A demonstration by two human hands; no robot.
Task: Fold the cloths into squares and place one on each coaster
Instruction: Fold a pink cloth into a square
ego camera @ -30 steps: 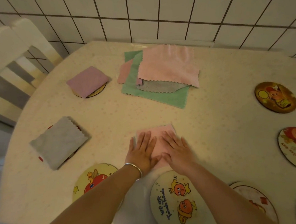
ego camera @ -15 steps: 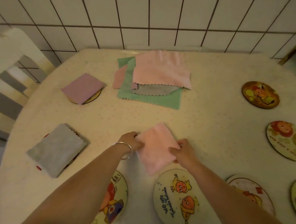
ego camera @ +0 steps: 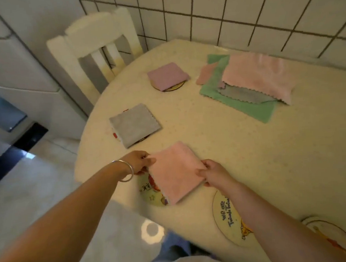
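A folded pink square cloth point(ego camera: 176, 171) is being held at 2 opposite corners: its left corner is being pinched by the left hand point(ego camera: 138, 161), which is wearing a silver bangle point(ego camera: 126, 170), and its right corner is being pinched by the right hand point(ego camera: 213, 174), so both grips are being kept closed on the cloth. The cloth is being held over a round illustrated coaster point(ego camera: 149, 190) at the near edge of the cream speckled round bench point(ego camera: 240, 146), most of the coaster being covered by it. Whether the cloth is touching the coaster cannot be told. Farther back, a folded grey cloth point(ego camera: 134, 125) and a folded lilac cloth point(ego camera: 167, 75) are each lying on a coaster. A heap of unfolded pink, green and grey cloths point(ego camera: 246, 82) is lying near the tiled wall point(ego camera: 241, 13).
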